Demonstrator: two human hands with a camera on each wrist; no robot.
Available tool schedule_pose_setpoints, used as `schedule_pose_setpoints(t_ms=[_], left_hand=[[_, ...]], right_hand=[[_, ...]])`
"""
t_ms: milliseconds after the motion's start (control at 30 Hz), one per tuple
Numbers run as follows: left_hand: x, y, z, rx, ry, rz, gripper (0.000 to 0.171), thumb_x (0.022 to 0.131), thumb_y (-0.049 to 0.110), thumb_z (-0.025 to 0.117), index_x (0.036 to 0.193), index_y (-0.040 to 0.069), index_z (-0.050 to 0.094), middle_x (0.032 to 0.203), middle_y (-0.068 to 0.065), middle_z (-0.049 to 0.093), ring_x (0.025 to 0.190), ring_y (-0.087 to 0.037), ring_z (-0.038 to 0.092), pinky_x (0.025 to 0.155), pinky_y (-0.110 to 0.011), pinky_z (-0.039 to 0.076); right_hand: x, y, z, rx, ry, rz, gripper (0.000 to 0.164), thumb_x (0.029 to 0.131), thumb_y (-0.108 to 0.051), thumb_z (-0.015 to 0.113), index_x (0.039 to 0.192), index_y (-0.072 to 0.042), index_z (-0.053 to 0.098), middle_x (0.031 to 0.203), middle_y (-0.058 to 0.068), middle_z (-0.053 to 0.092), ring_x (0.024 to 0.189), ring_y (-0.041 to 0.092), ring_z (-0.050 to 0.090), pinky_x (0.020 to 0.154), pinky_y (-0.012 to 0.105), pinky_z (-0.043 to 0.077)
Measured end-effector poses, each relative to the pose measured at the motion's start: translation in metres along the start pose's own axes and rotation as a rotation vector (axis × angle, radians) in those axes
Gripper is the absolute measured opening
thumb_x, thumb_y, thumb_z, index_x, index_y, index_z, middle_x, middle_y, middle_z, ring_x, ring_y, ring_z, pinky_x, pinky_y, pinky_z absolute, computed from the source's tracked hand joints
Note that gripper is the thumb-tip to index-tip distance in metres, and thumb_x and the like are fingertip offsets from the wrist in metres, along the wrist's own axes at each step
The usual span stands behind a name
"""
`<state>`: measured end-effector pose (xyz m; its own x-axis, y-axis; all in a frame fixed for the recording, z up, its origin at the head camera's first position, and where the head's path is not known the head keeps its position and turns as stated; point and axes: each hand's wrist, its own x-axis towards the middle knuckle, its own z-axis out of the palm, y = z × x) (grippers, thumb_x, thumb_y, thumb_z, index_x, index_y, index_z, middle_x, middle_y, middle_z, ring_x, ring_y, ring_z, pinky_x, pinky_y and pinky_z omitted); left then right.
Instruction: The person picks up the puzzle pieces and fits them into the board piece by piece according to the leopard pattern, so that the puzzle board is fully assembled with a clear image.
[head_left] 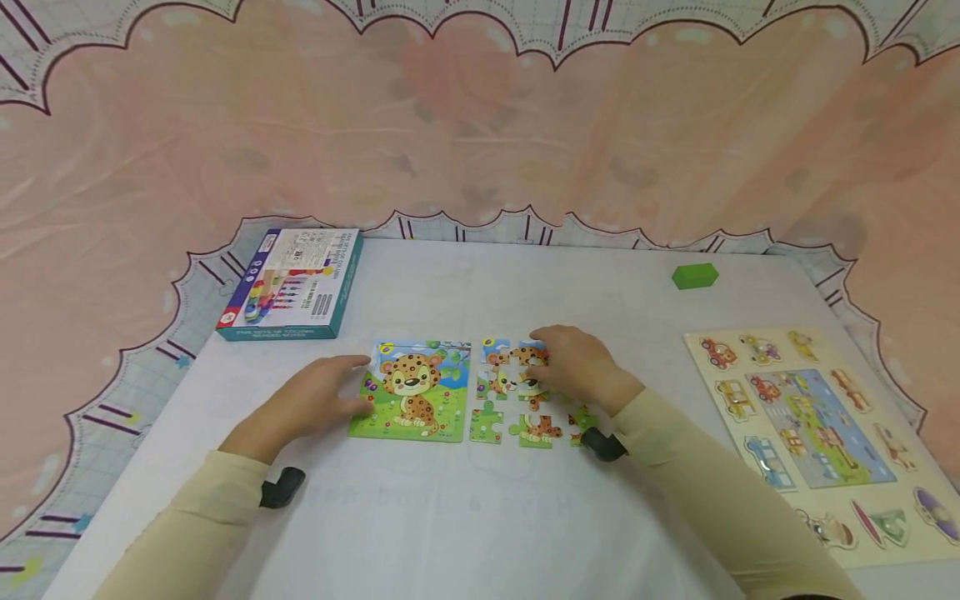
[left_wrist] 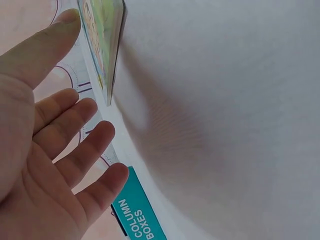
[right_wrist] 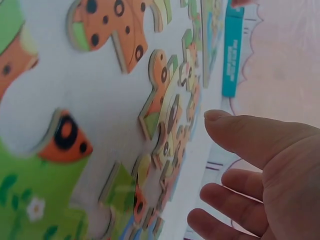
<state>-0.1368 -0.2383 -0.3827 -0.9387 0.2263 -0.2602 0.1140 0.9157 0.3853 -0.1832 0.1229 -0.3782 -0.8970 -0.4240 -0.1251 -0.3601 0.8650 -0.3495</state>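
From my remote seat, nearest first: an inset puzzle board (head_left: 831, 354) on the right, then the left hand (head_left: 306, 408), fingers loosely spread and holding nothing, at the left edge of the leopard picture (head_left: 411, 400) (whether it touches, I can't tell). Loose leopard pieces (head_left: 487, 425) lie just right of that picture, the right hand (head_left: 581, 368) over their upper right side, thumb and fingers apart, nothing held that I can see. Farther back I log a printed box (head_left: 300, 279) left, a green block (head_left: 694, 276) right.

Soft muted light, diffuse shadows, slight blur
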Motion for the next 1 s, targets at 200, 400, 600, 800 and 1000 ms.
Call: schedule_pose_setpoints(t_ms=[200, 400, 600, 800, 1000], left_hand=[[-0.002, -0.003, 0.001, 0.008, -0.004, 0.034, 0.066, 0.087, 0.03, 0.078, 0.14, -0.001, 0.054, 0.142, -0.024, 0.052, 0.134, -0.047, 0.041, 0.108, -0.061, 0.032], [-0.006, -0.004, 0.001, 0.0, -0.009, 0.045, 0.067, 0.085, 0.033, 0.081, 0.138, 0.0, 0.057, 0.139, -0.022, 0.055, 0.132, -0.046, 0.043, 0.107, -0.061, 0.033], [-0.009, -0.004, 0.002, -0.03, -0.025, 0.044, 0.066, 0.083, 0.034, 0.082, 0.138, 0.004, 0.059, 0.14, -0.02, 0.055, 0.133, -0.045, 0.042, 0.108, -0.062, 0.032], [-0.01, -0.006, 0.004, -0.04, -0.035, 0.045, 0.069, 0.081, 0.033, 0.084, 0.139, 0.004, 0.058, 0.14, -0.019, 0.055, 0.133, -0.044, 0.042, 0.108, -0.061, 0.033], [-0.014, -0.007, 0.009, -0.035, -0.042, 0.04, 0.077, 0.077, 0.031, 0.087, 0.142, 0.004, 0.055, 0.143, -0.02, 0.052, 0.135, -0.044, 0.04, 0.108, -0.062, 0.032]], right_hand=[[0.005, -0.004, 0.003, 0.016, -0.017, 0.007, 0.059, 0.094, -0.033, 0.07, 0.142, -0.002, 0.054, 0.143, 0.015, 0.054, 0.134, 0.034, 0.047, 0.109, 0.048, 0.038], [0.009, -0.007, 0.004, -0.001, -0.029, 0.004, 0.059, 0.095, -0.033, 0.069, 0.142, -0.003, 0.053, 0.144, 0.014, 0.054, 0.135, 0.034, 0.046, 0.11, 0.048, 0.037], [0.012, -0.008, 0.006, -0.002, -0.036, 0.002, 0.058, 0.095, -0.033, 0.069, 0.143, -0.003, 0.053, 0.144, 0.014, 0.053, 0.136, 0.033, 0.046, 0.11, 0.046, 0.037], [0.015, -0.009, 0.009, 0.021, -0.046, 0.003, 0.059, 0.095, -0.032, 0.069, 0.144, -0.004, 0.052, 0.145, 0.013, 0.053, 0.136, 0.032, 0.045, 0.111, 0.046, 0.035], [0.02, -0.01, 0.011, 0.04, -0.036, 0.021, 0.057, 0.094, -0.031, 0.069, 0.143, -0.005, 0.054, 0.144, 0.012, 0.053, 0.136, 0.032, 0.045, 0.111, 0.046, 0.035]])
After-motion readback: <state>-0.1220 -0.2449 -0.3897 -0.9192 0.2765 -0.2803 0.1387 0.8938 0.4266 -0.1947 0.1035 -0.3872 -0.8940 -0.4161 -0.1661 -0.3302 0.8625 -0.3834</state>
